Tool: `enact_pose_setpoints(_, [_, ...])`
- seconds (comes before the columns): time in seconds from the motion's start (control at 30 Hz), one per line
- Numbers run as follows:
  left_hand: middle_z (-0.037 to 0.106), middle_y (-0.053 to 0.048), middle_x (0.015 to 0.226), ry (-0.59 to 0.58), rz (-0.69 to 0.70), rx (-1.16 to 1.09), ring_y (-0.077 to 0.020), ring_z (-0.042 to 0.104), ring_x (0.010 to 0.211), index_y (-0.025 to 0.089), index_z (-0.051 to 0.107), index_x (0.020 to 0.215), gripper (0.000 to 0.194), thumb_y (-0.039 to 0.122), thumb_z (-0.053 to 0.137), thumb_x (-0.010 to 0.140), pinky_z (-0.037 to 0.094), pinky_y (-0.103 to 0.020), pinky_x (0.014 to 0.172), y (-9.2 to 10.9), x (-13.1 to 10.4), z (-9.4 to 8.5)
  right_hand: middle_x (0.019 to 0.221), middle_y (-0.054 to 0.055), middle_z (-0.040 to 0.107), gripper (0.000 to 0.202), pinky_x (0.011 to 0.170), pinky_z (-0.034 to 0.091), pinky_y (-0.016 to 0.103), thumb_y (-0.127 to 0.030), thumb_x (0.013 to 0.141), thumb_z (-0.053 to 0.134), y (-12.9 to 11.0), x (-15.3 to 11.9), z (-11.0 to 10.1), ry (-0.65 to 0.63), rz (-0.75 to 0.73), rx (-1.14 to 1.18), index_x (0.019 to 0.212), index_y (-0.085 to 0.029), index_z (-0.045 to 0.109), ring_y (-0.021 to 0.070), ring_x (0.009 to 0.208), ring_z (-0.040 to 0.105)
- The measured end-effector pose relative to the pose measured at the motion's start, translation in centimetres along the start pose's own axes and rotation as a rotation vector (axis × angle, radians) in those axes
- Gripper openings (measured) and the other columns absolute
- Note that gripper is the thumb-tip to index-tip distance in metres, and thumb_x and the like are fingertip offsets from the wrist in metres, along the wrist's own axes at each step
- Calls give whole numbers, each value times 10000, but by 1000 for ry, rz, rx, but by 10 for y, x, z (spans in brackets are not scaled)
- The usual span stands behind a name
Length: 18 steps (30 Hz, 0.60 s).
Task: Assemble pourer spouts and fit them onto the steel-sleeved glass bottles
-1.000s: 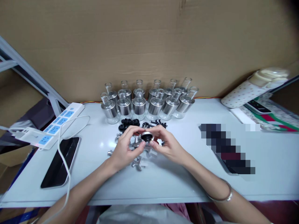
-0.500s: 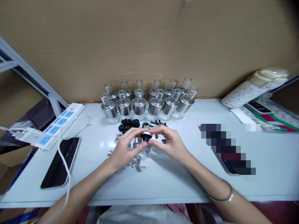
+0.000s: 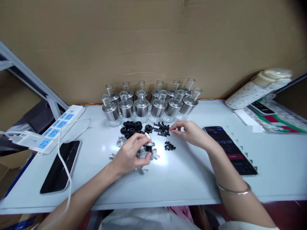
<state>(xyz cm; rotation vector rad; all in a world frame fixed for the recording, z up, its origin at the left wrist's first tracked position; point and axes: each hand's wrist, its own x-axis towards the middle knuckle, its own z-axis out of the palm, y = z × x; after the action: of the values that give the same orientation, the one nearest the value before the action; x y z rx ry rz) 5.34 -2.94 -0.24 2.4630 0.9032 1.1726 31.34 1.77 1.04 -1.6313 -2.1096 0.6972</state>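
Held between the thumb and fingers of my left hand (image 3: 131, 151) is a metal bottle stopper (image 3: 150, 144) with black ribbed rubber below its silver disc. My right hand (image 3: 189, 132) reaches to the right edge of a pile of thin black plastic pieces (image 3: 163, 129). Its thumb and forefinger are pinched together there; whether a piece is between them is too small to tell. Under and beside my left hand lie several silver metal parts (image 3: 142, 170), partly hidden. Black rubber stoppers (image 3: 131, 127) are heaped just behind it. Small black rings (image 3: 170, 146) lie in front of the pile.
Several glass bottles with metal bands (image 3: 141, 108) stand in two rows against the cardboard wall (image 3: 144, 48). A power strip (image 3: 59, 126), a white cable (image 3: 62, 156) and a phone (image 3: 61, 166) are at left. At right are another phone (image 3: 231, 150) and a tilted flask (image 3: 256, 89).
My right hand has let go of the stopper and moved right to the thin black pieces. My left hand keeps hold of the stopper, now slightly lower.
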Motion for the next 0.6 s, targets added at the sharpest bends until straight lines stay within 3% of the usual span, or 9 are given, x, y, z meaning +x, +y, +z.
enact_pose_setpoints(0.1, [601,-59,935,-8,19,19,-166,624,846,196,555,1051,330,92,534,738,536,-259,726,0,-1,1,822,58,713,175,691,448,296,-137,803,557,1,1,6,11,-11,-142,810,-184,726,184,710,614])
enact_pose_setpoints(0.33, [585,-62,924,-43,61,52,-165,614,812,199,579,1008,254,103,543,776,540,-269,725,1,-1,2,859,75,697,181,634,397,278,-158,819,559,9,9,15,57,30,-279,905,-164,719,188,700,605])
enact_pose_setpoints(0.6, [655,-89,1039,-61,69,-26,-194,657,987,207,565,1128,256,147,574,880,548,-305,851,2,-2,3,942,85,708,186,617,357,281,-134,818,532,-1,8,18,35,81,-389,873,-178,704,229,828,636])
